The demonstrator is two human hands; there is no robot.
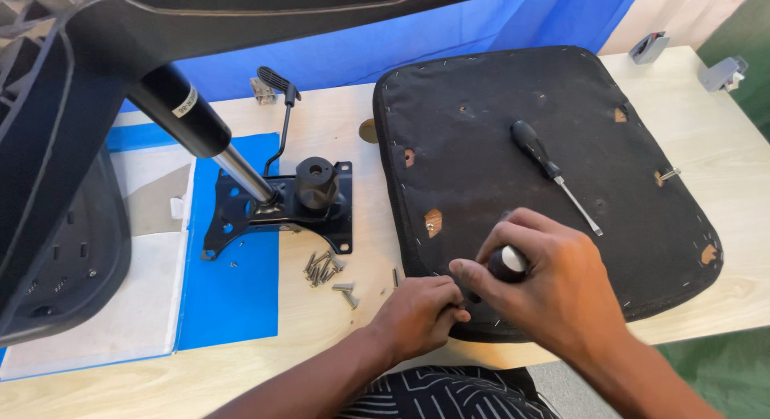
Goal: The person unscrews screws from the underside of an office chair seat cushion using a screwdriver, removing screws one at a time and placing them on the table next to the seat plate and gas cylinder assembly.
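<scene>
Early days: right hand (553,283) fingers wrapped round a screwdriver handle (508,263) at the seat pan (545,170) lower edge, left hand (421,311) pinched beside it. Mechanism plate (281,206) (centre-left) and screws (325,268) lie unattached.

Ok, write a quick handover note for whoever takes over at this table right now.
Right hand: closed on a black-handled tool, pressed at the near edge of the upside-down seat cushion.
Left hand: steadying that edge, fingers by the tool tip.
Spare screwdriver lies on the cushion.
Loose screws by the black mounting plate, which is off the seat.
Left: plate not yet on the cushion.
</scene>
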